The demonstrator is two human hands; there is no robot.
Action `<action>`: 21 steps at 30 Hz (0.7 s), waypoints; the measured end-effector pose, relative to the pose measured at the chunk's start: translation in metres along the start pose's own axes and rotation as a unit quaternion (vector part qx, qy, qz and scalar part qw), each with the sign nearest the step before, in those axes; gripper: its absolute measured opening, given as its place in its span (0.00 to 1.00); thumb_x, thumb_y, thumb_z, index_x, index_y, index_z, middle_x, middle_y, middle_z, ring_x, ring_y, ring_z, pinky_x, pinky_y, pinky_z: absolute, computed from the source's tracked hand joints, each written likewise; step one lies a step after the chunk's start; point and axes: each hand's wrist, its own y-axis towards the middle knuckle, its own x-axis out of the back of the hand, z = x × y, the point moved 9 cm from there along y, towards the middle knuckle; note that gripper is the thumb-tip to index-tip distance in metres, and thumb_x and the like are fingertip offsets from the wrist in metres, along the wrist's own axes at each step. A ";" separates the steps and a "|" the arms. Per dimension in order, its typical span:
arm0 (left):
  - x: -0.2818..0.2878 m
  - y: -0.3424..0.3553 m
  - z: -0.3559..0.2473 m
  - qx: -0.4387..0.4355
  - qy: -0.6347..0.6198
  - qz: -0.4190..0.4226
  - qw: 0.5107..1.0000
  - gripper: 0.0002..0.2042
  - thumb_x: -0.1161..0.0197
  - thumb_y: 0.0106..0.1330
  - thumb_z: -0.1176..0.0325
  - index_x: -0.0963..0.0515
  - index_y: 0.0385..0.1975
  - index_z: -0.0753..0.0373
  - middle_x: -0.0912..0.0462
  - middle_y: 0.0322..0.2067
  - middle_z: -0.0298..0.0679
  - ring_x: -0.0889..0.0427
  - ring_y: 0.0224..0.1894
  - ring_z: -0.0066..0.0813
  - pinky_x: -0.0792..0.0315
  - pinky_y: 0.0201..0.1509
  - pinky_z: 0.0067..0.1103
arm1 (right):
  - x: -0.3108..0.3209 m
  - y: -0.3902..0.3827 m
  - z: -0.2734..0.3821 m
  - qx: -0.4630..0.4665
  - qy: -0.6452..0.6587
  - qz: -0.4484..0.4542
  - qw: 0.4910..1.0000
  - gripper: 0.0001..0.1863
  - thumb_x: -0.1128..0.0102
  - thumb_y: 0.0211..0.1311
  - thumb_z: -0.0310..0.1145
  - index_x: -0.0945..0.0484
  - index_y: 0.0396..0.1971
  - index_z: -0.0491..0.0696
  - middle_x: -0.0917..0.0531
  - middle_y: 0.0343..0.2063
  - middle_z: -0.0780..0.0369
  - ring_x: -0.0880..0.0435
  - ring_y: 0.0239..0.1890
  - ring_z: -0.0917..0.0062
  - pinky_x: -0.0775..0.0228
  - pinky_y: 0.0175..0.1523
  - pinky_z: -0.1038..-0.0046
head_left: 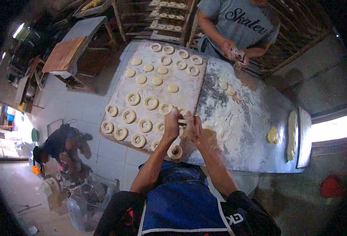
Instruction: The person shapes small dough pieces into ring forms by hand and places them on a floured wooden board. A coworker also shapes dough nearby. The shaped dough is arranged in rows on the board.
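We press both hands together over floured board (pixel 120 88) — left hand (pixel 172 121) and right hand (pixel 193 125) pinching dough piece (pixel 182 122), shaping ring beside rows of dough rings (pixel 145 125).

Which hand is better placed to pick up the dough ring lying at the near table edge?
Probably the left hand: the dough ring lies right beside its forearm. The right hand sits slightly farther away.

Single head-worn fisheye view, looking steeply down, close over floured table (pixel 244 118), edges bending outward
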 end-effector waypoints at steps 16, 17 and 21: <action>0.139 0.031 -0.076 -0.074 0.025 -0.153 0.985 0.19 0.54 0.71 0.52 0.29 0.25 0.60 0.32 0.20 0.31 0.32 0.26 0.22 0.35 0.29 0.26 | -0.152 0.046 0.074 0.141 -0.079 0.136 0.977 0.23 0.53 0.65 0.46 0.23 0.23 0.40 0.25 0.15 0.54 0.28 0.17 0.69 0.35 0.27 0.62; 0.143 0.032 -0.108 -0.167 0.258 -0.119 0.944 0.19 0.54 0.71 0.53 0.30 0.27 0.63 0.30 0.21 0.35 0.30 0.25 0.24 0.34 0.28 0.27 | -0.168 0.053 0.070 0.114 -0.063 0.146 0.981 0.21 0.52 0.64 0.45 0.22 0.27 0.41 0.23 0.19 0.54 0.26 0.19 0.67 0.33 0.30 0.63; 0.208 0.048 -0.167 -0.197 0.333 -0.196 0.901 0.22 0.61 0.72 0.54 0.35 0.20 0.64 0.29 0.20 0.37 0.26 0.24 0.26 0.29 0.27 0.27 | -0.223 0.080 0.104 0.215 0.052 0.163 0.961 0.18 0.46 0.60 0.43 0.24 0.27 0.41 0.22 0.21 0.57 0.24 0.23 0.69 0.31 0.34 0.66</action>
